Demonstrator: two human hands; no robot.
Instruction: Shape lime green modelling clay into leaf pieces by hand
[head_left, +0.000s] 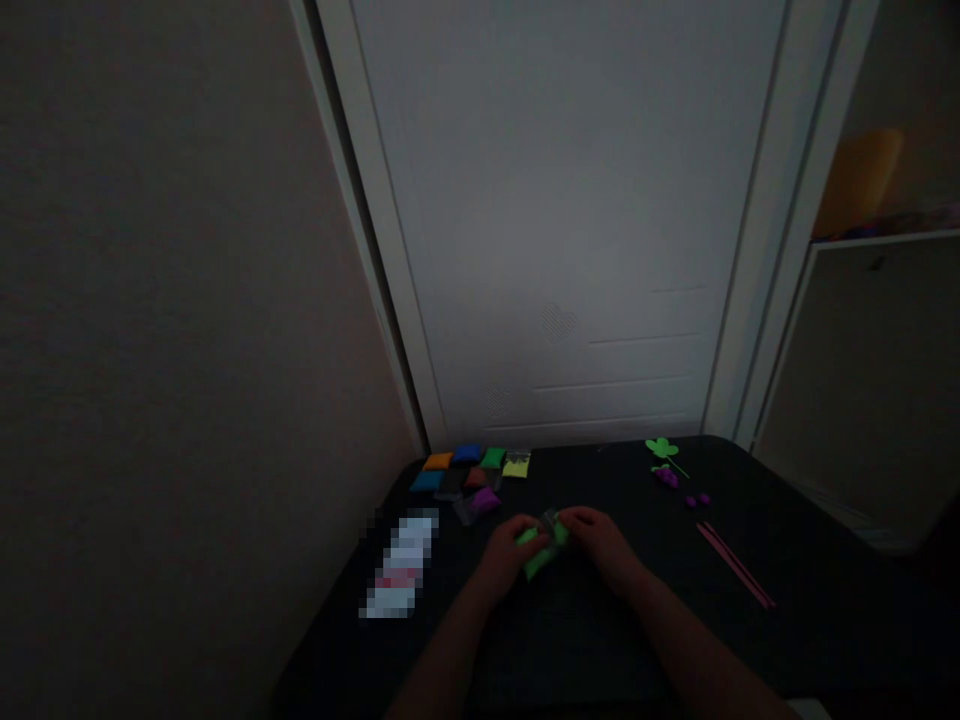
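Over the middle of the dark table, both hands are closed on a small clear packet of bright green modelling clay (537, 566). My left hand (504, 562) grips its left side, thumb across the front. At its upper right, the fingers of my right hand (604, 546) pinch the clear plastic edge. The packet is tilted, its right end higher. Dim light and the fingers hide whether its top is sealed. Just beyond my left hand lies a packet of purple clay (486, 500).
Several coloured clay packets (466, 454) lie at the table's (585, 650) back left. A blurred-out white sheet (409, 560) is at left. To the right are a green leaf shape (661, 448), a purple cluster (666, 478), two purple balls (691, 502) and pink sticks (735, 565).
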